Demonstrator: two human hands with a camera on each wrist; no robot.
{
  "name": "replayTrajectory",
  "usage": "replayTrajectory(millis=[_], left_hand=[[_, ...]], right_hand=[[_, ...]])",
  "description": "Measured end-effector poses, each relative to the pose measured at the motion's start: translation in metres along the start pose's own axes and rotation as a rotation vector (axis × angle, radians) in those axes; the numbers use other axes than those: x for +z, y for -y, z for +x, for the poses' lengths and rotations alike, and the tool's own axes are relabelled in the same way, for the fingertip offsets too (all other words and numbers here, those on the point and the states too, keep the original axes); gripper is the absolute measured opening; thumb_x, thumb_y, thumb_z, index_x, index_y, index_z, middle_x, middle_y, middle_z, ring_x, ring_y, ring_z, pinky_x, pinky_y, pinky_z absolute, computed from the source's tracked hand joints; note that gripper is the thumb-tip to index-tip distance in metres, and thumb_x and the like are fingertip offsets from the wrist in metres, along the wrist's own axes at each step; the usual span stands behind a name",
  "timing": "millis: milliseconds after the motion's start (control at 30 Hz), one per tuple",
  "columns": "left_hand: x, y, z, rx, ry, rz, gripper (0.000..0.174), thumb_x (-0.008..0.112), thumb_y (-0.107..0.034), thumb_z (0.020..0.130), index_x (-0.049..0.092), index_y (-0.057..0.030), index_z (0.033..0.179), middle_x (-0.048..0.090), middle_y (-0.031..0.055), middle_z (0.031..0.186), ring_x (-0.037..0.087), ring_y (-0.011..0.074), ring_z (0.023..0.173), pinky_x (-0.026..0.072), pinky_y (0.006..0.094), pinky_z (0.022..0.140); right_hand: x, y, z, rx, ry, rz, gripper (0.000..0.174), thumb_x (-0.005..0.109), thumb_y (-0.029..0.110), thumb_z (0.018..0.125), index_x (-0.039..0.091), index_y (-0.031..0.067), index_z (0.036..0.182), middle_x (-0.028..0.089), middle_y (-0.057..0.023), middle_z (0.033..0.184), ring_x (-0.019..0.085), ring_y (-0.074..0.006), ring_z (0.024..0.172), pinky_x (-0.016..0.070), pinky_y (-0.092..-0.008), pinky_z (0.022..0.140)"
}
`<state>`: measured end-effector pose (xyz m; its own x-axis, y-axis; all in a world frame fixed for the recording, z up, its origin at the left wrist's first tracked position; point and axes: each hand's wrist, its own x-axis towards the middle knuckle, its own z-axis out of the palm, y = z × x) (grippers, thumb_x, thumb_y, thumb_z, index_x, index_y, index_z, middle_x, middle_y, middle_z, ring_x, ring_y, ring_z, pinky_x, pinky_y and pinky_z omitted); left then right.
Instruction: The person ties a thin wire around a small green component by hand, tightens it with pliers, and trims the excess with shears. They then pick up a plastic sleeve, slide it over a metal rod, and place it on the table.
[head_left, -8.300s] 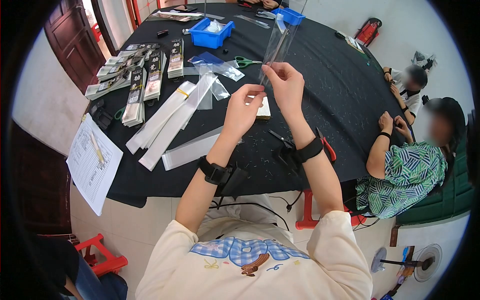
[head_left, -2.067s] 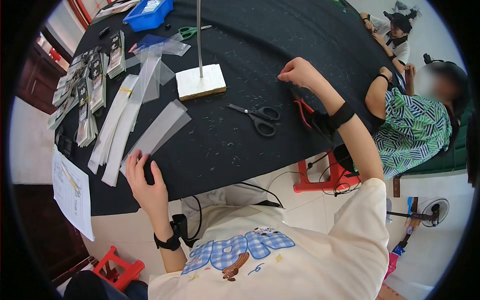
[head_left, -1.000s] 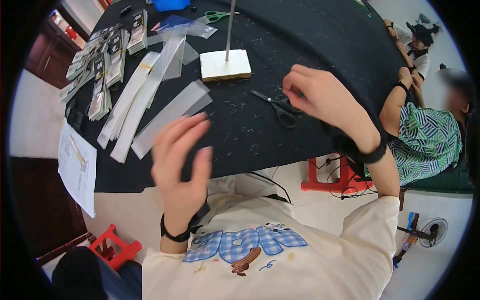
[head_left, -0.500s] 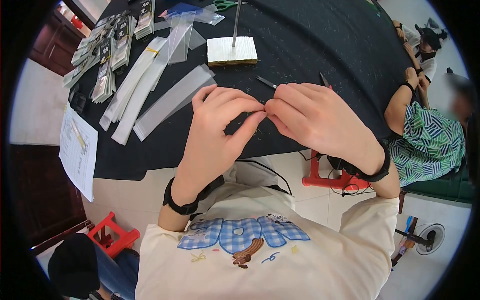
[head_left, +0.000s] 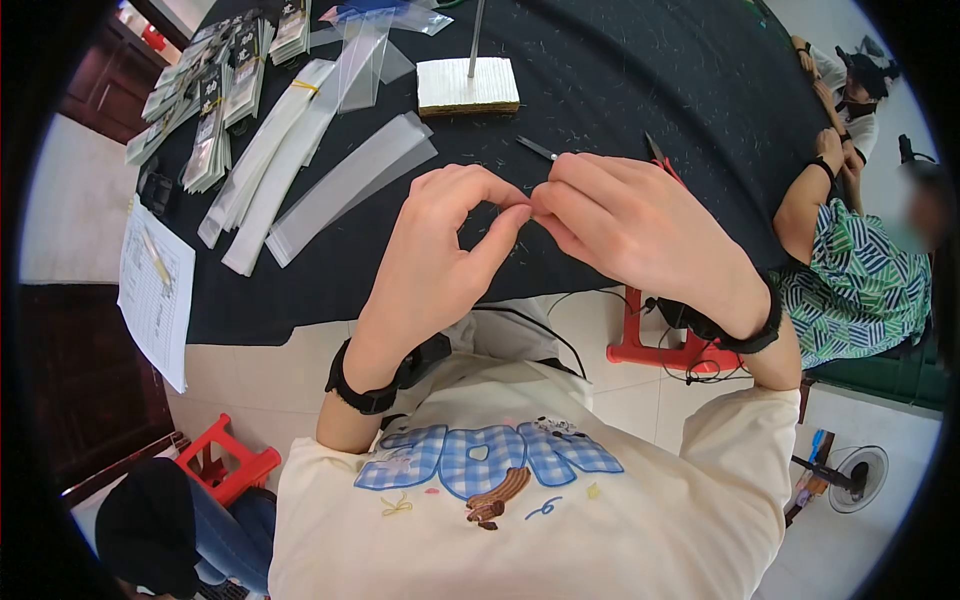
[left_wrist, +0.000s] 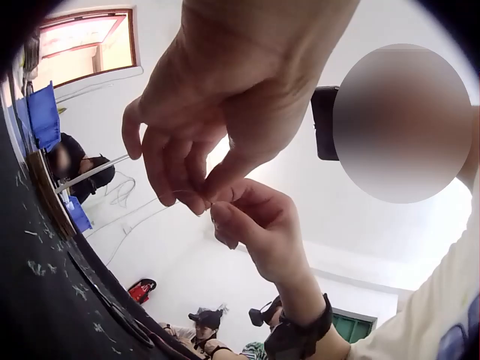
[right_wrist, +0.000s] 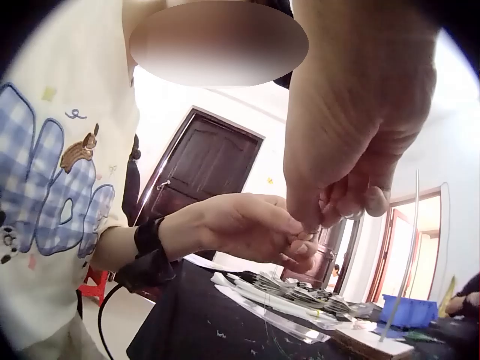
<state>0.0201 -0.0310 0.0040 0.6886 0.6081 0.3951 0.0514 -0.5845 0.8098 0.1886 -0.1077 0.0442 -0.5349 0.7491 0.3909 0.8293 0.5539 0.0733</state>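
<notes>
My left hand (head_left: 435, 245) and right hand (head_left: 635, 235) are raised over the front of the table, their fingertips meeting. Thumb and index finger of each pinch at a fine thread-like strand (left_wrist: 178, 192), which shows faintly in the left wrist view; its full length is hidden by the fingers. Beyond them, a white block (head_left: 467, 85) carries an upright thin metal rod (head_left: 477, 35). Black scissors (head_left: 537, 147) and red-handled pliers (head_left: 660, 160) lie partly hidden behind the right hand. Left of the hands lie clear plastic sleeves (head_left: 350, 185).
Banded white sleeves (head_left: 265, 170) and stacks of printed packets (head_left: 210, 125) cover the table's left side. A written sheet (head_left: 158, 285) hangs over the left edge. Fine clippings are scattered on the black cloth (head_left: 600, 100). Another person (head_left: 850, 270) sits at the right.
Earlier both hands held a clear sleeve at the rod. They then parted, the right near the pliers, and came together with fingertips meeting. Over the last half second they have barely moved.
</notes>
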Motion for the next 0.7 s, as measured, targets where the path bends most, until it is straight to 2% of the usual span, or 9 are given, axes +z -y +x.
replayTrajectory(millis=[67, 133, 167, 233, 267, 333, 367, 433, 700], left_hand=[[0.001, 0.002, 0.000, 0.008, -0.009, 0.005, 0.007, 0.059, -0.008, 0.077, 0.059, -0.0013, 0.078, 0.060, 0.0070, 0.076, 0.054, 0.0239, 0.077, 0.0374, 0.0335, 0.081], [0.003, 0.004, 0.000, 0.017, -0.016, 0.011, 0.007, 0.060, -0.007, 0.076, 0.059, -0.0011, 0.078, 0.060, 0.0072, 0.076, 0.055, 0.0241, 0.076, 0.0383, 0.0334, 0.080], [0.005, 0.005, -0.001, 0.042, -0.032, 0.029, 0.006, 0.059, -0.005, 0.077, 0.058, 0.0004, 0.079, 0.060, 0.0074, 0.077, 0.055, 0.0212, 0.076, 0.0393, 0.0306, 0.078], [0.005, 0.006, -0.001, 0.064, -0.048, 0.048, 0.005, 0.058, -0.002, 0.077, 0.058, 0.0019, 0.080, 0.060, 0.0076, 0.078, 0.055, 0.0182, 0.075, 0.0402, 0.0278, 0.075], [0.005, 0.006, -0.001, 0.050, -0.055, 0.054, 0.005, 0.058, -0.003, 0.078, 0.058, 0.0018, 0.080, 0.060, 0.0077, 0.078, 0.055, 0.0178, 0.075, 0.0407, 0.0277, 0.075], [0.004, 0.007, -0.001, 0.033, -0.064, 0.060, 0.005, 0.058, -0.003, 0.078, 0.058, 0.0017, 0.081, 0.060, 0.0077, 0.078, 0.055, 0.0175, 0.076, 0.0411, 0.0276, 0.075], [0.004, 0.007, 0.000, 0.038, -0.083, 0.049, 0.005, 0.058, -0.003, 0.078, 0.059, 0.0015, 0.081, 0.060, 0.0077, 0.078, 0.056, 0.0172, 0.076, 0.0416, 0.0273, 0.074], [0.004, 0.008, 0.000, 0.040, -0.100, 0.039, 0.005, 0.058, -0.003, 0.078, 0.059, 0.0013, 0.081, 0.060, 0.0076, 0.079, 0.056, 0.0169, 0.076, 0.0421, 0.0270, 0.073], [0.004, 0.012, 0.000, 0.079, -0.116, 0.059, 0.006, 0.058, -0.003, 0.079, 0.060, 0.0011, 0.082, 0.061, 0.0074, 0.080, 0.056, 0.0171, 0.078, 0.0426, 0.0272, 0.073]], right_hand=[[0.002, -0.002, -0.001, 0.008, -0.006, 0.029, 0.016, 0.059, 0.006, 0.063, 0.051, -0.0011, 0.076, 0.044, -0.0066, 0.072, 0.053, -0.0190, 0.065, 0.0467, -0.0278, 0.055], [0.003, -0.005, -0.002, 0.048, -0.001, 0.123, 0.015, 0.060, 0.006, 0.068, 0.050, -0.0002, 0.079, 0.045, -0.0068, 0.073, 0.055, -0.0205, 0.066, 0.0461, -0.0288, 0.055], [0.002, -0.004, -0.002, 0.048, -0.001, 0.124, 0.015, 0.060, 0.006, 0.068, 0.050, -0.0002, 0.079, 0.045, -0.0068, 0.073, 0.055, -0.0205, 0.066, 0.0461, -0.0288, 0.055], [-0.003, -0.003, -0.001, 0.286, -0.006, 0.418, 0.009, 0.062, 0.001, 0.076, 0.056, 0.0000, 0.082, 0.051, -0.0074, 0.074, 0.053, -0.0164, 0.060, 0.0444, -0.0264, 0.053], [-0.003, -0.003, -0.002, 0.287, -0.005, 0.419, 0.009, 0.062, 0.001, 0.076, 0.056, 0.0000, 0.082, 0.051, -0.0074, 0.074, 0.053, -0.0164, 0.060, 0.0444, -0.0264, 0.053], [-0.001, -0.004, -0.005, 0.553, -0.092, 0.652, 0.008, 0.060, 0.009, 0.081, 0.059, 0.0022, 0.086, 0.055, -0.0058, 0.074, 0.053, -0.0112, 0.055, 0.0407, -0.0239, 0.048], [0.003, -0.004, -0.007, 0.552, -0.090, 0.654, 0.008, 0.060, 0.009, 0.081, 0.059, 0.0022, 0.086, 0.055, -0.0058, 0.074, 0.053, -0.0112, 0.055, 0.0407, -0.0239, 0.048], [0.012, -0.004, -0.012, 0.700, -0.130, 0.858, 0.011, 0.061, 0.010, 0.081, 0.063, 0.0020, 0.088, 0.058, -0.0046, 0.072, 0.047, -0.0065, 0.051, 0.0379, -0.0209, 0.047], [0.017, -0.004, -0.009, 0.689, -0.118, 0.883, 0.013, 0.064, 0.013, 0.079, 0.064, 0.0019, 0.086, 0.057, -0.0038, 0.068, 0.047, -0.0059, 0.052, 0.0375, -0.0207, 0.047]])
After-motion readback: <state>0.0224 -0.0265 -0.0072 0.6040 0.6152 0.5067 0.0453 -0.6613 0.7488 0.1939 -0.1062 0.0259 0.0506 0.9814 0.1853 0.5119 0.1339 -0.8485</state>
